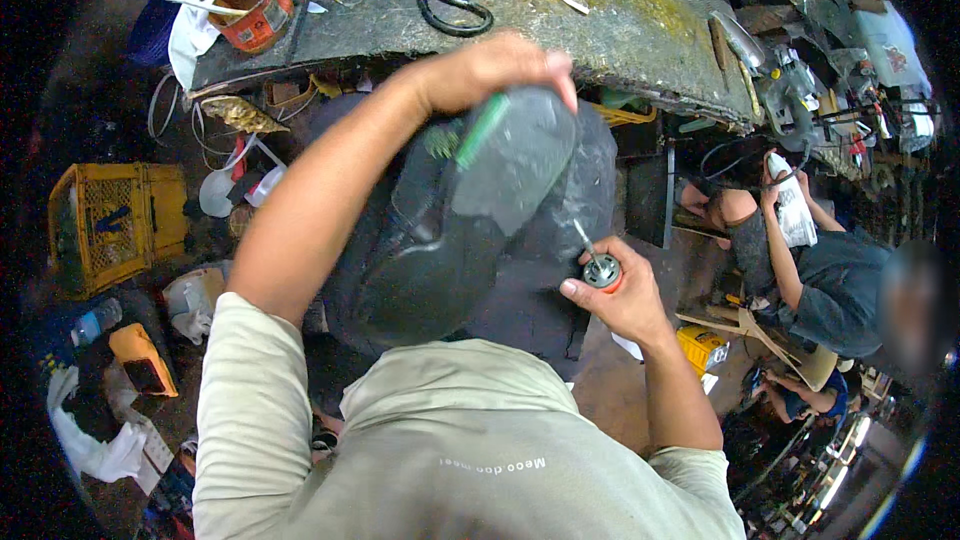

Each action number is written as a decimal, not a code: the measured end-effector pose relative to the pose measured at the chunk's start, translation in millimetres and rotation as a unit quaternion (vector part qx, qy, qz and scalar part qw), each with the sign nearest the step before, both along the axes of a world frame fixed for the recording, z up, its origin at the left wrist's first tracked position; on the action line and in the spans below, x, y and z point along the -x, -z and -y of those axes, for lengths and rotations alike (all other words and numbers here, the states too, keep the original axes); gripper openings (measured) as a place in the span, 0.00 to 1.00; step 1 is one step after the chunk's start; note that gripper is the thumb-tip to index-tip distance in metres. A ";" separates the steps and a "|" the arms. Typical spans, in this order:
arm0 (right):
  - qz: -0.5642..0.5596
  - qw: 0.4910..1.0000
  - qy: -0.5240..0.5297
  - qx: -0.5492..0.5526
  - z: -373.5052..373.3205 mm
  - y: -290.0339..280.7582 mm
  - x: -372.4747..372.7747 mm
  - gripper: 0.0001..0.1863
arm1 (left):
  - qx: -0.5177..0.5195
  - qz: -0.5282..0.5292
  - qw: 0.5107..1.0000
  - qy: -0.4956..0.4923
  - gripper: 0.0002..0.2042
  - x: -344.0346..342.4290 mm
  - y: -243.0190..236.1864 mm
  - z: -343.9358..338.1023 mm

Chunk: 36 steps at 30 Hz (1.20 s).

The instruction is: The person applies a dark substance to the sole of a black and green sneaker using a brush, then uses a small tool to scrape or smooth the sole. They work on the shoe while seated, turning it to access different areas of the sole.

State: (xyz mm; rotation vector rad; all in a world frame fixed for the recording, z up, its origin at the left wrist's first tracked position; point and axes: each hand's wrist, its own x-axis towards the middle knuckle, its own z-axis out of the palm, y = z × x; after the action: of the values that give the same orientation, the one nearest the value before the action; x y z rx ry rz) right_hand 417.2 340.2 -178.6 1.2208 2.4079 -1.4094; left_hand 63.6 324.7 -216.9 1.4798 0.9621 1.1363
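A dark shoe (430, 280) rests sole-up across my lap, its front part grey and scuffed, with a green strip (482, 130) along one side. My left hand (505, 70) is curled over the far end of the shoe, thumb and fingers gripping its edge. To the right of the shoe, my right hand (632, 295) is wrapped around a handheld rotary tool (601, 271) with a round slotted metal face and an orange-red body. A thin metal shaft sticks out of the tool toward the shoe, apart from it. Part of the tool's body is hidden in my palm.
Ahead is a worn workbench (350, 20) with black-handled scissors (455, 0) and an orange-red can (255, 18) holding a blade. Various tools lie at its right end. A yellow crate (120, 220) stands at left. At right a seated person (830, 270) holds a white object (792, 200).
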 end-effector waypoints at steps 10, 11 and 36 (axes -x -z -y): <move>0.151 0.986 -0.020 -0.064 47.3 -14.8 -1.4 0.31 | 0.226 0.063 0.972 -0.017 0.39 -24.5 112.3 5.1; 0.156 0.985 -0.034 -0.072 46.4 -15.8 4.2 0.33 | 0.223 0.060 0.972 -0.034 0.39 -25.1 113.6 0.8; 0.174 0.952 -0.178 -0.180 16.0 -0.1 47.5 0.33 | 0.097 0.046 0.985 -0.132 0.35 -42.8 126.5 0.2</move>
State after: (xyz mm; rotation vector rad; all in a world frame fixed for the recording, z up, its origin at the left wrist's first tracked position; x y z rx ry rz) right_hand 369.7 324.2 -178.5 0.9234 2.5186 -0.6153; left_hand 106.4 324.5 -343.4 1.1591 1.1941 1.2489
